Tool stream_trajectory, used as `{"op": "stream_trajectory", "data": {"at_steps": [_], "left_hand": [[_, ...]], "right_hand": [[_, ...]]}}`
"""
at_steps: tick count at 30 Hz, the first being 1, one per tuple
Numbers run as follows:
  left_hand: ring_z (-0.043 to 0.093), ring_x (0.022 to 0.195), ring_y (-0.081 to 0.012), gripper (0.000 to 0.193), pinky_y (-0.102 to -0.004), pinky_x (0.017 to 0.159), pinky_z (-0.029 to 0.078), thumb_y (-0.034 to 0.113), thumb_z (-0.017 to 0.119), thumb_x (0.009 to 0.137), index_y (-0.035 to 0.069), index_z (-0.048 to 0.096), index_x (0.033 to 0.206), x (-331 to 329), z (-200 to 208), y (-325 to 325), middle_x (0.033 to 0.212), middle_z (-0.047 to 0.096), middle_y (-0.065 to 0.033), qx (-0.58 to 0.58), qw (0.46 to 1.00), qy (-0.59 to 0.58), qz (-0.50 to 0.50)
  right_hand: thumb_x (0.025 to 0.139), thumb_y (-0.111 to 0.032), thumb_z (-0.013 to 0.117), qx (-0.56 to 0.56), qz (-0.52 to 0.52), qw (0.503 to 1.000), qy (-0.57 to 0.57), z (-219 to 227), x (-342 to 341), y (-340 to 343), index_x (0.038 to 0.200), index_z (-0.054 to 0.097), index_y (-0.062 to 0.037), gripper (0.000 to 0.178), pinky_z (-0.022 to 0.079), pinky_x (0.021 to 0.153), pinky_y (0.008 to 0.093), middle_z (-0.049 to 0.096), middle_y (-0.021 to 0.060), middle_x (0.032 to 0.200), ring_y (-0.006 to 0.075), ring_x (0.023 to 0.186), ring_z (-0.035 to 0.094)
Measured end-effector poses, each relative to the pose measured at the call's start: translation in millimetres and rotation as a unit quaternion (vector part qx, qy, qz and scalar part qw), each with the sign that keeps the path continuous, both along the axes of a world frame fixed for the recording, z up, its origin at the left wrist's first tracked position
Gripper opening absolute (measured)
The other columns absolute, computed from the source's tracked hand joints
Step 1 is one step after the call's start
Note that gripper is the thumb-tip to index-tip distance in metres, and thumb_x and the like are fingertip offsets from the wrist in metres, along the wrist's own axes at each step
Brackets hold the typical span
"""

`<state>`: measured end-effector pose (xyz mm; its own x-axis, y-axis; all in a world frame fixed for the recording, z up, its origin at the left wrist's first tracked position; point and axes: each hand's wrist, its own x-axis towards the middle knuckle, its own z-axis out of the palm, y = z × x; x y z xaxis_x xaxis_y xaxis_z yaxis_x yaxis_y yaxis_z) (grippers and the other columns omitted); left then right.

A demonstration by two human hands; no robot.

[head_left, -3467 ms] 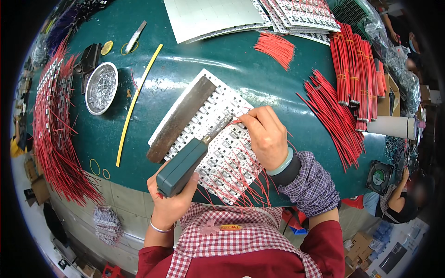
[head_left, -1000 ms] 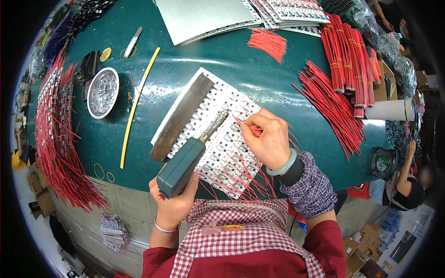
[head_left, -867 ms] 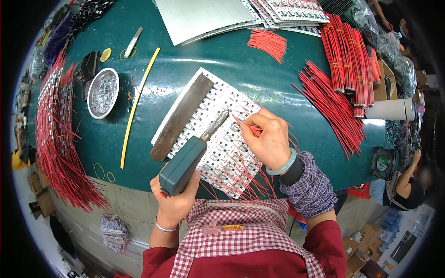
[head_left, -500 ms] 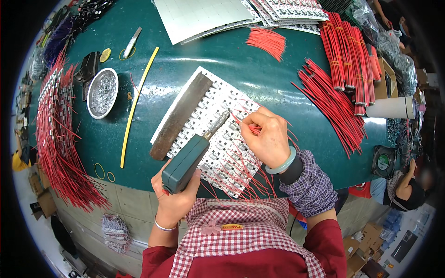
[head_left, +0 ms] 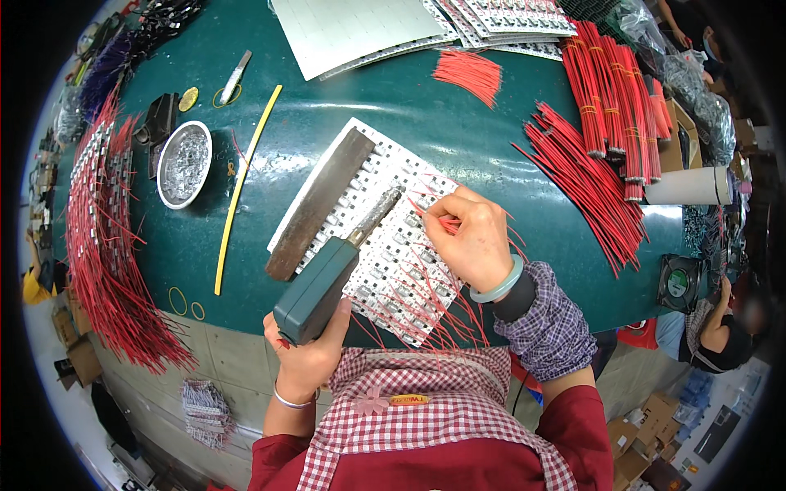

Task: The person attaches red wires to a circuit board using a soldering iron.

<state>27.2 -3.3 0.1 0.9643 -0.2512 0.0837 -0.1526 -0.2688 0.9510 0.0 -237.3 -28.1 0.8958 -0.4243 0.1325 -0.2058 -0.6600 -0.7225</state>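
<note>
My left hand (head_left: 307, 356) is wrapped round a dark green soldering gun (head_left: 317, 288). Its metal tip lies over a white circuit board panel (head_left: 399, 170) dotted with small components. My right hand (head_left: 476, 244) pinches several red wires (head_left: 449, 222), whose ends reach over the board close to the soldering tip. Whether the tip touches a wire cannot be made out. More red wires (head_left: 446, 323) trail off the panel's near right part. A flat dark bar (head_left: 319, 206) rests along the panel's left side.
On the left stand a bowl of silvery bits (head_left: 185, 164), a yellow strip (head_left: 246, 192) and a heap of wired boards (head_left: 102, 245). Loose red wires (head_left: 585, 192) and banded bundles (head_left: 610, 90) lie right. Stacked panels (head_left: 360, 33) sit at the back; a small fan (head_left: 678, 282) stands far right.
The soldering gun has shifted slightly left, its tip drawn a little away from the wire ends. My right hand stays almost in place with the red wires.
</note>
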Motion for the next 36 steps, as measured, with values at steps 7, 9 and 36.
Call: {"op": "stream_trajectory", "data": {"at_steps": [7, 9, 36], "left_hand": [[0.064, 0.064, -0.0099, 0.017, -0.0245, 0.060, 0.049, 0.002, 0.080, 0.074, -0.003, 0.071, 0.087, -0.7, 1.6, 9.5, 0.077, 0.072, -0.0062, 0.000, 1.000, 0.006, 0.019], [0.065, 0.065, -0.0098, 0.017, -0.0244, 0.060, 0.050, 0.003, 0.080, 0.074, -0.003, 0.071, 0.088, -0.3, 2.6, 9.8, 0.078, 0.072, -0.0060, -0.011, 0.999, 0.019, 0.025], [0.063, 0.069, -0.0096, 0.017, -0.0245, 0.061, 0.049, 0.000, 0.078, 0.075, -0.002, 0.069, 0.089, -2.1, -6.1, 20.0, 0.082, 0.069, -0.0060, -0.022, 0.998, 0.058, -0.012]], "right_hand": [[0.076, -0.001, 0.073, 0.039, 0.005, 0.999, 0.007, 20.0, -33.0, -15.2, 0.078, 0.070, 0.0035, 0.006, 0.047, 0.056, 0.0292, 0.063, 0.0111, 0.071, 0.0176, 0.060, 0.061], [0.075, 0.000, 0.074, 0.041, 0.004, 0.999, 0.005, 39.9, -49.2, -20.8, 0.077, 0.070, 0.0032, 0.005, 0.045, 0.055, 0.0280, 0.061, 0.0099, 0.070, 0.0171, 0.060, 0.060], [0.075, -0.008, 0.070, 0.015, 0.119, 0.991, 0.057, 12.7, 15.3, -21.1, 0.075, 0.069, 0.0011, 0.009, 0.048, 0.061, 0.0415, 0.062, 0.0151, 0.071, 0.0329, 0.063, 0.061]]}}
